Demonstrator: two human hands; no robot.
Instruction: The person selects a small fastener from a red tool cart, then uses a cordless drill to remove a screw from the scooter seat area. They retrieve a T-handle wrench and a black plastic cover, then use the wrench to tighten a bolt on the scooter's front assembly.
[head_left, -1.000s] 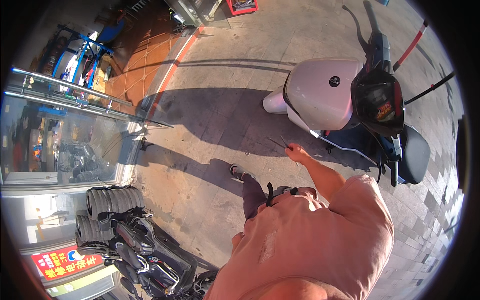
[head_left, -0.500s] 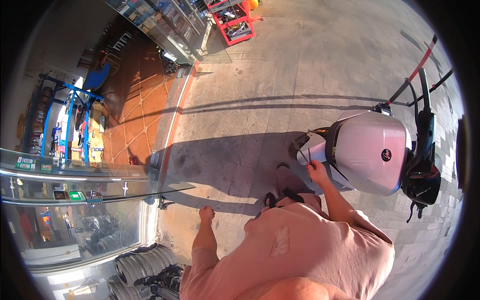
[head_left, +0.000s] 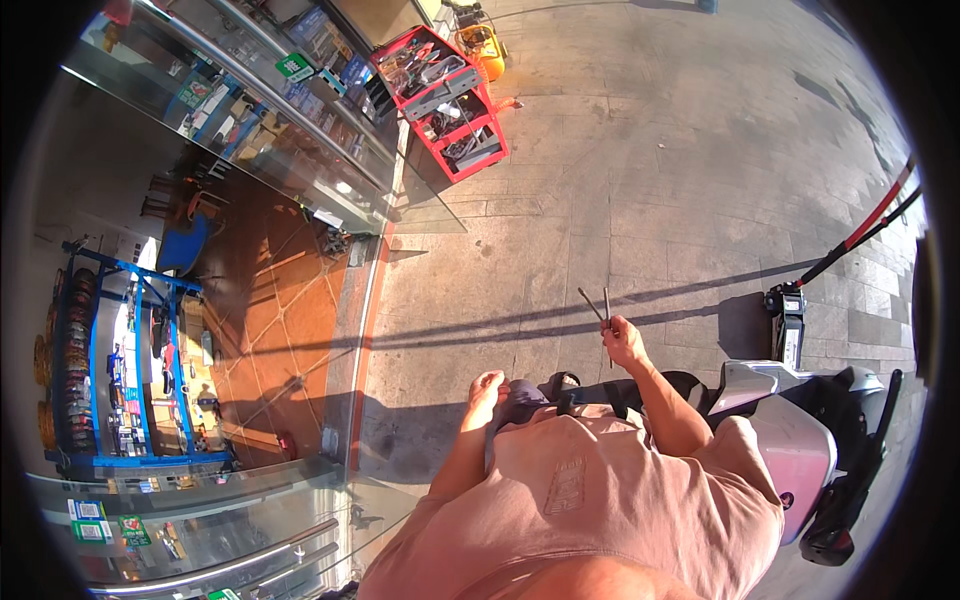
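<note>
My right hand (head_left: 624,342) is closed round two slim metal rod-like tools (head_left: 607,304), whose far ends spread apart in a narrow V. Their exact kind is too small to make out. To the left, in front of my body, my left hand (head_left: 487,390) has its fingers curled in, with no object visible in it. A white and pinkish scooter (head_left: 795,450) stands to my right, partly hidden by my arm and shirt. Beyond it is a floor jack (head_left: 789,325) with a long red and black handle.
A red tool cart (head_left: 455,125) full of hand tools stands ahead, beside a yellow machine (head_left: 483,50). Glass doors (head_left: 330,150) swing out at the left of a shop entrance with an orange tiled floor (head_left: 285,315). Inside is a blue rack (head_left: 130,462).
I have moved forward past the scooter, which now lies farther back to my right. The tool cart shows nearer. The two tools stay in my right hand, now away from the scooter.
</note>
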